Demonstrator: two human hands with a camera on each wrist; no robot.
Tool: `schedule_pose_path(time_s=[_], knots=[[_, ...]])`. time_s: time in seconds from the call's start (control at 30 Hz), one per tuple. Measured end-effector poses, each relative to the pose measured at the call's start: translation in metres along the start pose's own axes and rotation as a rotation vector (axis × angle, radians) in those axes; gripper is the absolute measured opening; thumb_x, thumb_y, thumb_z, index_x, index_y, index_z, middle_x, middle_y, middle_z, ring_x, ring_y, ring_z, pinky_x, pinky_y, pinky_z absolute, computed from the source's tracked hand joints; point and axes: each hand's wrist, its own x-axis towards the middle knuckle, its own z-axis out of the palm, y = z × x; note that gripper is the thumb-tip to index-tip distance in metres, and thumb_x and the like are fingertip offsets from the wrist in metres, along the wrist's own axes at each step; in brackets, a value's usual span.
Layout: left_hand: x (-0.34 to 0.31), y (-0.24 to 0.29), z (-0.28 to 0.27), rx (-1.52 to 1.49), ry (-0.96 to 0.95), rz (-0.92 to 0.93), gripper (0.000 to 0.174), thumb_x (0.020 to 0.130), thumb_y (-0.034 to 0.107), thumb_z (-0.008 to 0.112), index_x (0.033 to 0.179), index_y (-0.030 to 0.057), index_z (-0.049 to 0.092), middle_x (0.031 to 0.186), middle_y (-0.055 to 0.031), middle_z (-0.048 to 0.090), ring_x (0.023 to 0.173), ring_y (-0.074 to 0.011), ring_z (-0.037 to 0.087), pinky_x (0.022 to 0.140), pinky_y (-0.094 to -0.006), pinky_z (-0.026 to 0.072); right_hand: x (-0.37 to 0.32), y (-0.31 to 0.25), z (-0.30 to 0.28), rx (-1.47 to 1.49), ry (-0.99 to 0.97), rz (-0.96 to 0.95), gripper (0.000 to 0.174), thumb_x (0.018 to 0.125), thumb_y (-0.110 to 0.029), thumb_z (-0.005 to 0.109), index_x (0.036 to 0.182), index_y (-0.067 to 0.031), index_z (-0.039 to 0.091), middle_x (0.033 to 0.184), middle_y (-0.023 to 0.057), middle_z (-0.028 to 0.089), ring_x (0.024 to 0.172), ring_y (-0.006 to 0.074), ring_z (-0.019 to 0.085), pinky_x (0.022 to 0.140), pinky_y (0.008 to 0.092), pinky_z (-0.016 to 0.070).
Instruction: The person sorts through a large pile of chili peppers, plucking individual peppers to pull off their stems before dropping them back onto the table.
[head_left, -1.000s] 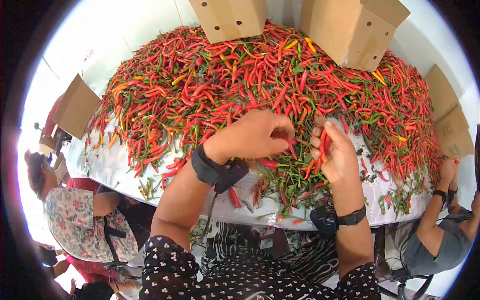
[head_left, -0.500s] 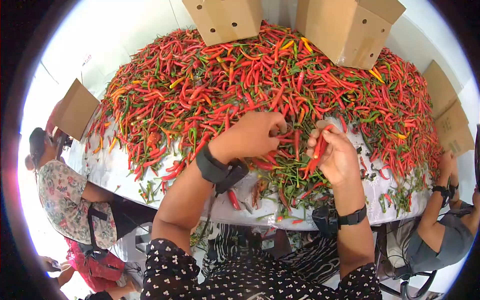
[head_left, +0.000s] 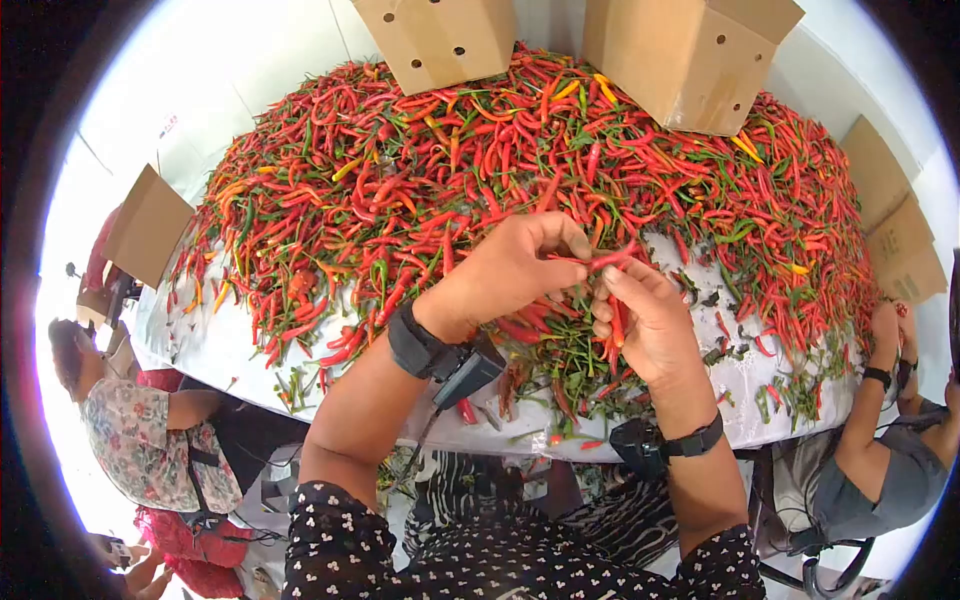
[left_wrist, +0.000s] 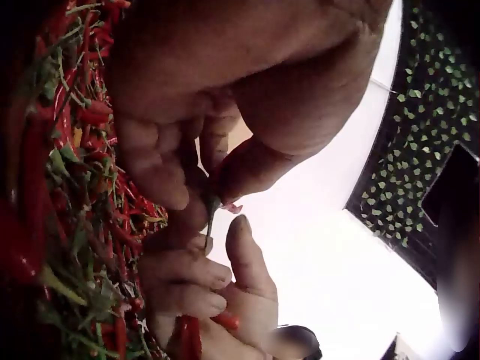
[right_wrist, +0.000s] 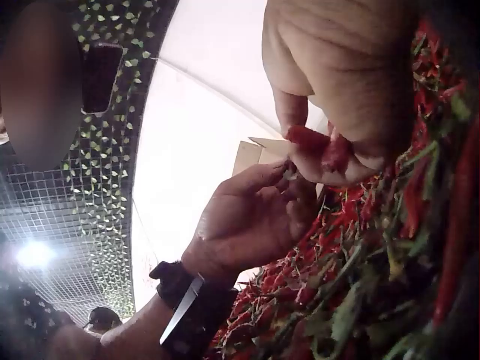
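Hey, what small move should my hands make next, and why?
Probably pull the green stem from the chili with the left hand: it pinches at that stem, the chili's red body stretches toward the right hand, and other chilies sit in that hand's grip.

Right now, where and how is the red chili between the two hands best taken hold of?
I'd pinch the red chili across its slender body near the free end, probably with the right hand coming from the right: in the head view it slants up that way, while the left hand holds the other end.
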Motion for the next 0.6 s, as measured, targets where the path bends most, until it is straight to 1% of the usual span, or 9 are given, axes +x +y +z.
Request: schedule_pose_path(time_s=[0.13, 0.2, 0.23, 0.3, 0.37, 0.4, 0.5, 0.53, 0.6], knots=[[-0.001, 0.001, 0.008, 0.008, -0.054, 0.053, 0.018, 0.080, 0.005, 0.058, 0.097, 0.0022, 0.054, 0.088, -0.0011, 0.057, 0.083, -0.0072, 0.054, 0.073, -0.0226, 0.0448, -0.001, 0.002, 0.000, -0.024, 0.021, 0.021, 0.014, 0.084, -0.014, 0.058, 0.095, -0.0057, 0.055, 0.071, 0.0000, 0.054, 0.054, 0.0076, 0.048, 0.047, 0.0222, 0.0397], [0.000, -0.001, 0.011, -0.023, -0.058, 0.068, 0.020, 0.079, 0.004, 0.059, 0.098, 0.0020, 0.054, 0.090, -0.0012, 0.057, 0.086, -0.0077, 0.054, 0.076, -0.0233, 0.0445, -0.001, 0.003, 0.001, 0.076, 0.061, -0.091, 0.013, 0.084, -0.011, 0.058, 0.095, -0.0051, 0.055, 0.070, 0.0012, 0.054, 0.053, 0.0072, 0.047, 0.046, 0.0214, 0.0379], [0.002, -0.005, 0.014, -0.082, -0.017, 0.106, 0.021, 0.078, 0.005, 0.060, 0.099, 0.0017, 0.055, 0.090, -0.0010, 0.057, 0.086, -0.0076, 0.053, 0.076, -0.0233, 0.0443, -0.001, 0.005, 0.000, 0.075, 0.059, -0.091, 0.013, 0.084, -0.011, 0.058, 0.095, -0.0051, 0.055, 0.070, 0.0012, 0.054, 0.053, 0.0072, 0.047, 0.046, 0.0214, 0.0379], [0.003, -0.008, 0.018, -0.141, 0.024, 0.145, 0.022, 0.078, 0.005, 0.061, 0.099, 0.0015, 0.055, 0.089, -0.0007, 0.057, 0.086, -0.0075, 0.053, 0.076, -0.0233, 0.0441, 0.001, 0.008, -0.002, 0.062, 0.110, -0.223, 0.014, 0.083, -0.008, 0.058, 0.096, -0.0041, 0.055, 0.070, 0.0030, 0.055, 0.053, 0.0069, 0.047, 0.046, 0.0207, 0.0368], [0.003, -0.009, 0.019, -0.091, 0.096, 0.163, 0.021, 0.076, 0.007, 0.064, 0.093, -0.0013, 0.055, 0.084, -0.0023, 0.058, 0.079, -0.0077, 0.054, 0.071, -0.0230, 0.0456, 0.000, 0.007, 0.000, 0.029, 0.147, -0.256, 0.014, 0.083, -0.008, 0.059, 0.096, -0.0037, 0.055, 0.071, 0.0036, 0.056, 0.053, 0.0067, 0.047, 0.045, 0.0204, 0.0363], [0.003, -0.008, 0.019, -0.091, 0.096, 0.163, 0.021, 0.076, 0.007, 0.064, 0.093, -0.0013, 0.055, 0.084, -0.0023, 0.058, 0.079, -0.0077, 0.054, 0.071, -0.0230, 0.0456, 0.000, 0.008, 0.000, -0.004, 0.185, -0.288, 0.015, 0.083, -0.007, 0.059, 0.096, -0.0033, 0.055, 0.072, 0.0043, 0.056, 0.052, 0.0065, 0.046, 0.045, 0.0201, 0.0358], [0.000, -0.003, 0.017, 0.085, 0.097, 0.091, 0.022, 0.076, 0.008, 0.065, 0.092, -0.0014, 0.055, 0.085, -0.0037, 0.059, 0.078, -0.0080, 0.054, 0.068, -0.0241, 0.0462, 0.000, 0.010, 0.002, -0.078, 0.247, -0.349, 0.015, 0.083, -0.007, 0.059, 0.096, -0.0023, 0.054, 0.072, 0.0045, 0.057, 0.051, 0.0060, 0.046, 0.045, 0.0195, 0.0350], [0.000, -0.001, 0.016, 0.138, 0.117, 0.060, 0.025, 0.076, 0.010, 0.066, 0.095, -0.0007, 0.054, 0.086, -0.0034, 0.058, 0.076, -0.0079, 0.055, 0.067, -0.0238, 0.0464, 0.000, 0.010, 0.004, -0.079, 0.246, -0.350, 0.015, 0.083, -0.007, 0.059, 0.096, -0.0023, 0.054, 0.072, 0.0045, 0.057, 0.051, 0.0060, 0.046, 0.045, 0.0195, 0.0350], [0.001, -0.005, 0.016, 0.189, 0.139, 0.026, 0.027, 0.076, 0.011, 0.066, 0.097, -0.0001, 0.053, 0.087, -0.0031, 0.057, 0.074, -0.0078, 0.055, 0.065, -0.0235, 0.0466, -0.001, 0.009, 0.006, -0.153, 0.259, -0.441, 0.014, 0.083, -0.008, 0.059, 0.095, -0.0015, 0.055, 0.071, 0.0045, 0.058, 0.050, 0.0053, 0.045, 0.045, 0.0194, 0.0349]])
